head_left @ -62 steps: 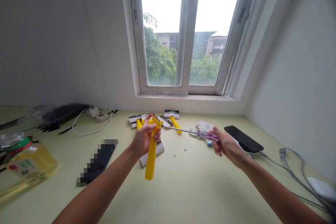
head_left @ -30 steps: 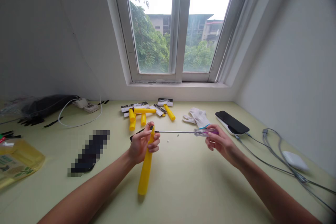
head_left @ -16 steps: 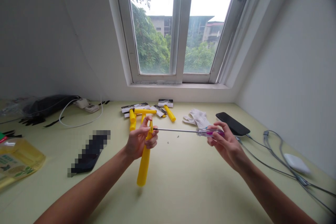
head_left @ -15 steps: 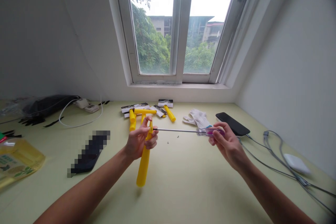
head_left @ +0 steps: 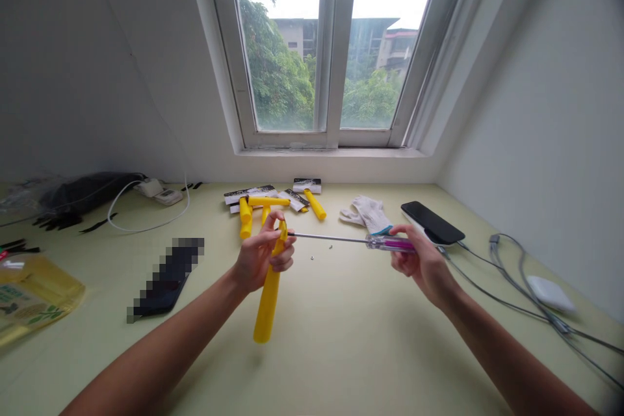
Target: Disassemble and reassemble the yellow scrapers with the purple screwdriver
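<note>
My left hand (head_left: 266, 253) is closed around the upper part of a yellow-handled tool (head_left: 266, 312), whose handle hangs down toward me. In my right hand (head_left: 424, 263) is the clear and purple handle of a screwdriver (head_left: 331, 238). Its shaft runs level to the left, with the tip at the top of the yellow tool, by my left fingers; the exact contact is too small to make out. Two tiny metal pieces, one of them a small screw (head_left: 312, 258), lie on the table below the shaft.
Behind my hands lie more yellow tools (head_left: 268, 201) with black and white cards, and a white glove (head_left: 368, 213). A phone (head_left: 433, 222), cables (head_left: 521, 273) and a white case (head_left: 550, 294) are at right. At left are a dark, partly pixelated object (head_left: 168, 283) and a yellow liquid pouch (head_left: 39, 292).
My right fingers have shifted on the screwdriver handle, which shows turned. The view has tilted slightly, so the table things sit a little higher. My left hand keeps its hold.
</note>
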A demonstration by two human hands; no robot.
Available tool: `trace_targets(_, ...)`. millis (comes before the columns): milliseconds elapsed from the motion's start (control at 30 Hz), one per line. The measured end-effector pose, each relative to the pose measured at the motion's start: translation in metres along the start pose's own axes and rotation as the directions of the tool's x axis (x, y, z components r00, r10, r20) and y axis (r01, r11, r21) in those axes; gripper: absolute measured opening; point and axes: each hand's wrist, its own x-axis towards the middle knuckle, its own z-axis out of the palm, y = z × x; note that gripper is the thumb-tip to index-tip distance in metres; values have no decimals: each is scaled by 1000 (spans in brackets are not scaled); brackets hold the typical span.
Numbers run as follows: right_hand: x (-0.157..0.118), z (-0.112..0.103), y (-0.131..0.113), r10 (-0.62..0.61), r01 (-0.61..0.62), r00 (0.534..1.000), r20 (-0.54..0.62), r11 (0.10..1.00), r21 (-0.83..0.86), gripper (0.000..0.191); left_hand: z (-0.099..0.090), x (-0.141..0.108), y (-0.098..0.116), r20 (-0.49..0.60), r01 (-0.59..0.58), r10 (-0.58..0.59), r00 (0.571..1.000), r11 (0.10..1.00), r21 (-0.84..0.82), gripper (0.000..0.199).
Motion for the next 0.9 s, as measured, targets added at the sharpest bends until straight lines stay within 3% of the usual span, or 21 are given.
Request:
trace_targets(100, 0, -1, 1, 12, -26, 995, 97, 989, 144, 28, 0, 1, 1, -29, -55, 55, 998, 998, 10, 13)
trace_targets(233, 5, -2, 12, 3, -3, 1000, 3, 991, 134, 21, 1, 1, -1, -18, -73, 74, 997, 997, 24, 12)
trace_targets(300, 6, -2, 17, 89, -87, 996, -9, 989, 122, 25, 3, 1, -2, -8, -70, 70, 997, 997, 30, 12)
trace_targets(400, 4, 0, 19, 177, -191, 980, 92, 966, 177, 24, 5, 1, 0, -25, -111, 112, 993, 993, 29, 12)
trace_targets(500, 3, 3, 18, 106, -133, 985, 139, 969, 206, 27, 7, 0, 3, -45, -144, 145, 988, 989, 22, 12)
trace_targets(600, 5, 4, 21, 52, -60, 997, 59, 988, 139, 23, 8, -2, 4, -23, -125, 125, 992, 992, 5, 11)
trace_targets(700, 7, 5, 22, 125, -128, 992, 35, 987, 96, 27, 9, -2, 2, 13, -95, 95, 995, 995, -9, 11)
trace_targets(800, 4, 4, 19, 190, -205, 974, 121, 971, 124, 26, 8, -2, 2, 13, -101, 101, 995, 995, -23, 11)
trace_targets(867, 2, -2, 21, 164, -176, 981, 109, 978, 116, 35, 8, -3, 1, -7, -112, 112, 994, 993, -39, 12)
trace_targets(900, 2, -8, 25, 121, -124, 992, 39, 988, 93, 36, 8, -3, 1, -15, -109, 108, 994, 993, -42, 12)
